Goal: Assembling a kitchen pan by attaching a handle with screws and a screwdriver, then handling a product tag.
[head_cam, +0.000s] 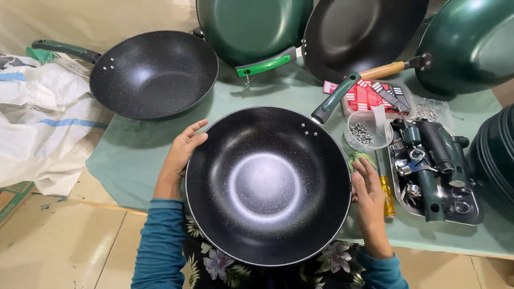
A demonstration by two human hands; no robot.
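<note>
The wok (267, 184) sits tilted toward the person, its near edge over their lap and its far edge over the green mat (134, 160), held between two hands set well apart: the left hand (179, 158) presses flat against the left rim with fingers curled over the edge, and the right hand (368, 195) braces the right rim with an open palm, so neither hand clamps anything shut. The grip looks like a squeeze from both sides rather than a firm hold, so the smooth, round rim could slip and the wok could drop onto the lap or the floor. Its green handle (335, 99) points up and right, just beside the small clear cup (368, 131) of screws; any turn of the wok could sweep the handle into that cup and scatter the screws across the mat. A yellow screwdriver (386, 194) lies right under the right hand, touching or nearly touching it, and could be knocked off the table edge or roll under the wok. The metal tray (436, 176) of handles and fittings sits near on the right, close enough to be bumped. Another wok (152, 72) lies well apart at the upper left, and more pans (251, 27) lean at the back, where a jolt to the table might make them slide. The dark speckled coating could scratch if loose hardware gets dragged against it.
</note>
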